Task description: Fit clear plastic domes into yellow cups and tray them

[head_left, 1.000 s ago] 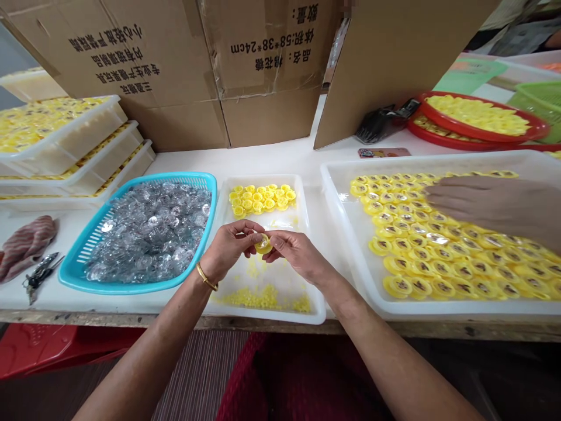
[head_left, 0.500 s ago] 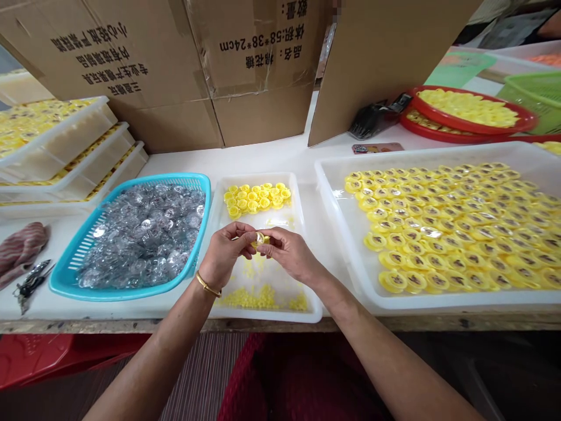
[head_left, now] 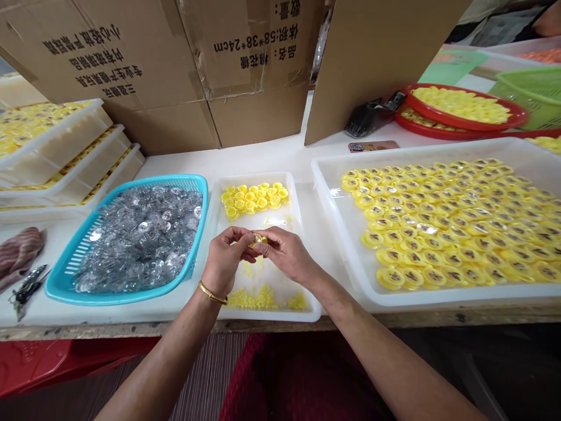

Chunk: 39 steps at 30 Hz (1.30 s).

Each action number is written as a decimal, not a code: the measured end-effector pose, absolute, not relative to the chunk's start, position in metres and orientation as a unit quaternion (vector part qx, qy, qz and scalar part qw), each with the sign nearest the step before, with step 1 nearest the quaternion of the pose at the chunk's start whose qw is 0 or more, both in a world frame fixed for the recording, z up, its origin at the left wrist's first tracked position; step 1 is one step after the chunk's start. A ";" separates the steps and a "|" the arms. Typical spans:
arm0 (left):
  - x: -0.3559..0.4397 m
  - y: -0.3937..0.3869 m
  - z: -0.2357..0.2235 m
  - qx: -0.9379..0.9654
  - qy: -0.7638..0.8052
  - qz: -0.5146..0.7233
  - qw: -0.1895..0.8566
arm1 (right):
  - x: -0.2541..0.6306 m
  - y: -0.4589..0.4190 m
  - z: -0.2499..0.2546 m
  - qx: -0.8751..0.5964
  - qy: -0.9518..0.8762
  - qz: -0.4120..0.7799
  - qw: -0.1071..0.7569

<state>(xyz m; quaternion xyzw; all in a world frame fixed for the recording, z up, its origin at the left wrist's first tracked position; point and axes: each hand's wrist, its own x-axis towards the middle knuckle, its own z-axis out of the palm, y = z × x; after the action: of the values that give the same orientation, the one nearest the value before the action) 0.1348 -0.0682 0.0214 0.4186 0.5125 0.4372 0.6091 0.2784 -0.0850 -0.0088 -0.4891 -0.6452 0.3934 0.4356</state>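
Between the fingertips of both hands is a small round yellow plastic piece [head_left: 258, 238] with a clear, shiny top. My left hand [head_left: 225, 257], with a gold bangle at the wrist, pinches it from the left. My right hand [head_left: 287, 251] pinches it from the right, and the fingers cover much of it. Below the hands lies a shallow white tray [head_left: 298, 219]. Yellow cup-shaped pieces [head_left: 252, 200] cluster at its far end, and tiny yellow bits [head_left: 254, 297] are heaped at its near end.
On the left stands a blue basket [head_left: 127, 295] of clear domed pieces [head_left: 144, 234], with stacked white trays [head_left: 56, 146] behind. A large white tray [head_left: 350, 257] at right holds rows of yellow pieces. Cardboard [head_left: 258, 117] walls the back. Keys [head_left: 28, 289] lie far left.
The view has shifted slightly. Both hands remain together on the yellow piece, with only small finger movement and a slight turn of the piece.
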 end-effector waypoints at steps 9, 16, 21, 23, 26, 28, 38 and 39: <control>0.134 -0.070 0.014 0.490 0.531 0.431 0.540 | 0.275 -0.088 -0.005 -0.495 -0.655 0.354 0.447; 0.126 -0.064 0.019 0.556 0.507 0.392 0.530 | 0.274 -0.089 -0.002 -0.487 -0.665 0.360 0.437; 0.123 -0.066 0.020 0.617 0.492 0.383 0.481 | 0.275 -0.089 -0.003 -0.469 -0.664 0.377 0.444; 0.122 -0.066 0.020 0.630 0.495 0.373 0.468 | 0.275 -0.089 -0.003 -0.468 -0.667 0.376 0.442; 0.122 -0.064 0.021 0.624 0.511 0.363 0.466 | 0.274 -0.088 -0.003 -0.475 -0.671 0.369 0.435; 0.124 -0.063 0.022 0.610 0.522 0.359 0.475 | 0.274 -0.088 -0.003 -0.479 -0.675 0.362 0.429; 0.131 -0.069 0.017 0.595 0.529 0.364 0.484 | 0.274 -0.089 -0.010 -0.501 -0.663 0.354 0.428; 0.131 -0.069 0.016 0.600 0.526 0.364 0.481 | 0.274 -0.089 -0.010 -0.503 -0.663 0.353 0.427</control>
<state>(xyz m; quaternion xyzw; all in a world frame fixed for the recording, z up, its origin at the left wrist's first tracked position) 0.1312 -0.0689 0.0160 0.5995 0.5258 0.3637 0.4815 0.2743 -0.0891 -0.0103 -0.5032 -0.6633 0.3533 0.4265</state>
